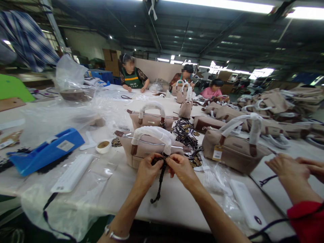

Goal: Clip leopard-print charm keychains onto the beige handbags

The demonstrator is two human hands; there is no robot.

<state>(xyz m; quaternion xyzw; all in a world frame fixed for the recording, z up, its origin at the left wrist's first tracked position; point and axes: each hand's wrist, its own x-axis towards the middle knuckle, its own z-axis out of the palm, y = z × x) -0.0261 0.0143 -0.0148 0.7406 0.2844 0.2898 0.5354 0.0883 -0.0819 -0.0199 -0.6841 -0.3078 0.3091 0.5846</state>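
Note:
A beige handbag [129, 152] with brown leather tabs and a silver zip stands on the table before me, its arched handle [149, 132] wrapped in white. My left hand [150, 166] and my right hand [181, 167] meet at the near right foot of that handle. Both pinch a dark braided cord [160, 184], whose loose end hangs down in front of the bag. Fingertips hide the part of the cord between them. Behind the bag, to the right, lies a tangled pile of dark cords with gold-patterned pieces [186, 132].
A blue tape dispenser [48, 148], a small round tub [103, 146] and a white box [73, 172] lie left among plastic sheets. A tagged handbag [229, 148] stands right, with many more behind. At far right are a co-worker's hands [288, 168]; several people sit across the table.

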